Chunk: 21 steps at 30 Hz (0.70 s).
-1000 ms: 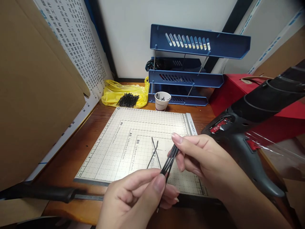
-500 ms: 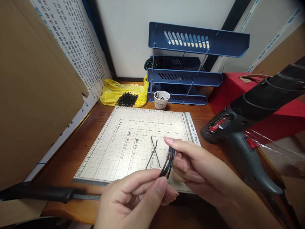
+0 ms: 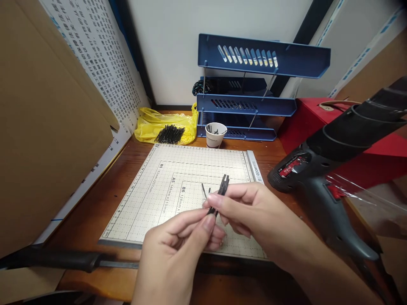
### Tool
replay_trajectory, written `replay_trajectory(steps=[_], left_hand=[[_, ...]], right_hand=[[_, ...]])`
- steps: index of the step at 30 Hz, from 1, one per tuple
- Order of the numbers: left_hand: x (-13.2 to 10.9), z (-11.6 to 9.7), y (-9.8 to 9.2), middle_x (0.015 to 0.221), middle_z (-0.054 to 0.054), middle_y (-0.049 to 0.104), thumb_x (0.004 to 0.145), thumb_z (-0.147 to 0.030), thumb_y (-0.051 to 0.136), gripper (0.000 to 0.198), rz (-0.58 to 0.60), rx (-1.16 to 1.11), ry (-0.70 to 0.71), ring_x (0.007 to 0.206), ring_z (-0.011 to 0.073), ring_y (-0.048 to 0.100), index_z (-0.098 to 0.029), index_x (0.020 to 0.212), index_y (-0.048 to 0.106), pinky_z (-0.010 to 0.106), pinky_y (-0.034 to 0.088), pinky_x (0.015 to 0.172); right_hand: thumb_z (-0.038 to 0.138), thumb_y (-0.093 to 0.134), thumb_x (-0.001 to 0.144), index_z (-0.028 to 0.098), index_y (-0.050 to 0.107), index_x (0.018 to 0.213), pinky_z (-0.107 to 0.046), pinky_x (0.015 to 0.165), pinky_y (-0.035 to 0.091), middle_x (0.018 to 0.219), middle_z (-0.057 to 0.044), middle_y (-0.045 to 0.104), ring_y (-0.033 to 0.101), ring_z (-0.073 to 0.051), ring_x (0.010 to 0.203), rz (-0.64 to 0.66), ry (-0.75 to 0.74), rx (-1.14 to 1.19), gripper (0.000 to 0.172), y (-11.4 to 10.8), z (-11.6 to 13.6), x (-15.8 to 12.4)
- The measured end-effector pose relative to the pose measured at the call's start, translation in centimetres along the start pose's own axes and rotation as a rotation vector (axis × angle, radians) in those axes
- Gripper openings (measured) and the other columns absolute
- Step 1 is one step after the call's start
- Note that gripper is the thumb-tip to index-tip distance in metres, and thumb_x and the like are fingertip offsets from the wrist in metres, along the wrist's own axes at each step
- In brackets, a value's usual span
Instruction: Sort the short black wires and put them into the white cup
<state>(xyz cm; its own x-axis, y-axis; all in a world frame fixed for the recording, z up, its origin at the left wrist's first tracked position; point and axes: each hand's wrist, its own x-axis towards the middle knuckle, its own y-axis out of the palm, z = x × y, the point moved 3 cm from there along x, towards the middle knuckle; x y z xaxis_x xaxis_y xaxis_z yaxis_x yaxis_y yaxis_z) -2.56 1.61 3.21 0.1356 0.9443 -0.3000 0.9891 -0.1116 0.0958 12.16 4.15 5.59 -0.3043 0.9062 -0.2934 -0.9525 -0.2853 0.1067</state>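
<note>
A small bundle of thin black strands (image 3: 224, 185), perhaps short wires or tubing, stands tilted between my two hands. My left hand (image 3: 184, 241) pinches its lower end between thumb and fingertips. Higher up, my right hand (image 3: 248, 207) grips the same bundle with thumb and fingers, and its top ends stick out above. Behind my fingers, a couple of loose black strands (image 3: 204, 190) lie on the cream paper trimmer board (image 3: 149, 203), partly hidden. The board is printed with a grid and paper sizes.
A pile of black strands (image 3: 170, 134) rests on a yellow plastic bag (image 3: 148, 125). Beside it stands a paper cup (image 3: 215, 139) holding black pieces, before a blue tiered tray (image 3: 248, 105). At right are a heat gun (image 3: 318, 169) and red box (image 3: 314, 114); the trimmer handle (image 3: 66, 259) lies front left.
My right hand has moved down and left, closing its thumb over the bundle. The bundle now shows straighter, with its ends sticking up above my right fingers.
</note>
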Motion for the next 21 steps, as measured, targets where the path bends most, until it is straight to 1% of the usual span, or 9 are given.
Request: replay_trajectory(steps=[3, 6, 8, 9, 10, 12, 17, 19, 21], left_hand=[[1.0, -0.9, -0.4, 0.098, 0.008, 0.080, 0.087, -0.051, 0.074, 0.035, -0.029, 0.194, 0.120, 0.094, 0.0268, 0.076, -0.023, 0.107, 0.082, 0.031, 0.062, 0.085], [1.5, -1.3, -2.3, 0.122, 0.002, 0.076, 0.090, -0.051, 0.071, 0.036, -0.226, 0.457, 0.325, 0.118, 0.0262, 0.068, -0.033, 0.120, 0.076, 0.029, 0.060, 0.088], [1.5, -1.0, -3.6, 0.124, -0.001, 0.075, 0.093, -0.048, 0.068, 0.030, -0.329, 0.609, 0.455, 0.119, 0.0254, 0.067, -0.036, 0.120, 0.074, 0.027, 0.060, 0.073], [1.5, -0.8, -4.1, 0.121, -0.001, 0.075, 0.094, -0.046, 0.066, 0.026, -0.347, 0.671, 0.507, 0.117, 0.0251, 0.067, -0.036, 0.117, 0.074, 0.028, 0.059, 0.069], [1.4, -0.4, -4.5, 0.118, -0.001, 0.076, 0.096, -0.044, 0.065, 0.023, -0.350, 0.724, 0.552, 0.114, 0.0250, 0.068, -0.035, 0.114, 0.074, 0.029, 0.059, 0.071], [1.4, 0.4, -4.7, 0.110, 0.000, 0.076, 0.097, -0.039, 0.063, 0.017, -0.323, 0.800, 0.613, 0.107, 0.0244, 0.069, -0.032, 0.109, 0.074, 0.035, 0.057, 0.080], [1.3, 2.0, -4.3, 0.102, 0.000, 0.075, 0.099, -0.029, 0.061, 0.012, -0.201, 0.923, 0.646, 0.097, 0.0246, 0.066, -0.029, 0.106, 0.070, 0.042, 0.053, 0.084], [1.4, 2.3, -4.1, 0.104, 0.000, 0.074, 0.100, -0.027, 0.059, 0.013, -0.175, 0.965, 0.647, 0.098, 0.0246, 0.065, -0.029, 0.109, 0.068, 0.042, 0.051, 0.084], [1.6, 2.3, -3.6, 0.105, 0.001, 0.073, 0.102, -0.029, 0.057, 0.014, -0.158, 1.010, 0.638, 0.097, 0.0252, 0.063, -0.028, 0.112, 0.067, 0.043, 0.050, 0.084]], right_hand=[[0.048, 0.058, 0.098, 0.014, 0.068, 0.076, -0.023, 0.051, 0.025, 0.062, 0.000, 0.057, 0.041, -0.006, 0.053, -0.071, -0.100, -0.249, 0.041, -0.8, 2.0, 1.7], [0.041, 0.052, 0.101, 0.016, 0.069, 0.081, -0.025, 0.060, 0.037, 0.073, -0.003, 0.065, 0.055, -0.011, 0.064, -0.375, -0.207, -0.772, 0.037, -3.8, 5.9, 5.6], [0.037, 0.041, 0.105, 0.016, 0.068, 0.078, -0.029, 0.067, 0.042, 0.082, -0.007, 0.069, 0.059, -0.014, 0.070, -0.385, -0.106, -1.134, 0.044, -5.8, 8.3, 9.1], [0.033, 0.040, 0.105, 0.016, 0.067, 0.075, -0.030, 0.068, 0.044, 0.081, -0.008, 0.069, 0.060, -0.016, 0.071, -0.345, 0.022, -1.337, 0.044, -6.7, 9.2, 10.9], [0.029, 0.050, 0.101, 0.014, 0.066, 0.070, -0.033, 0.069, 0.044, 0.078, -0.010, 0.067, 0.062, -0.019, 0.074, -0.344, 0.104, -1.410, 0.037, -7.5, 10.1, 12.6], [0.020, 0.067, 0.089, 0.013, 0.066, 0.065, -0.036, 0.075, 0.046, 0.078, -0.011, 0.066, 0.064, -0.024, 0.083, -0.339, 0.186, -1.483, 0.025, -8.5, 11.6, 15.3], [0.026, 0.081, 0.078, 0.011, 0.065, 0.062, -0.041, 0.080, 0.052, 0.087, -0.009, 0.068, 0.066, -0.027, 0.094, -0.357, 0.341, -1.549, 0.027, -8.4, 12.8, 19.2], [0.030, 0.084, 0.076, 0.010, 0.065, 0.062, -0.041, 0.080, 0.053, 0.086, -0.008, 0.068, 0.067, -0.026, 0.093, -0.416, 0.311, -1.541, 0.031, -8.1, 13.1, 19.8], [0.035, 0.085, 0.075, 0.009, 0.065, 0.062, -0.041, 0.079, 0.054, 0.082, -0.008, 0.067, 0.068, -0.025, 0.090, -0.509, 0.179, -1.510, 0.035, -7.9, 13.8, 20.0]])
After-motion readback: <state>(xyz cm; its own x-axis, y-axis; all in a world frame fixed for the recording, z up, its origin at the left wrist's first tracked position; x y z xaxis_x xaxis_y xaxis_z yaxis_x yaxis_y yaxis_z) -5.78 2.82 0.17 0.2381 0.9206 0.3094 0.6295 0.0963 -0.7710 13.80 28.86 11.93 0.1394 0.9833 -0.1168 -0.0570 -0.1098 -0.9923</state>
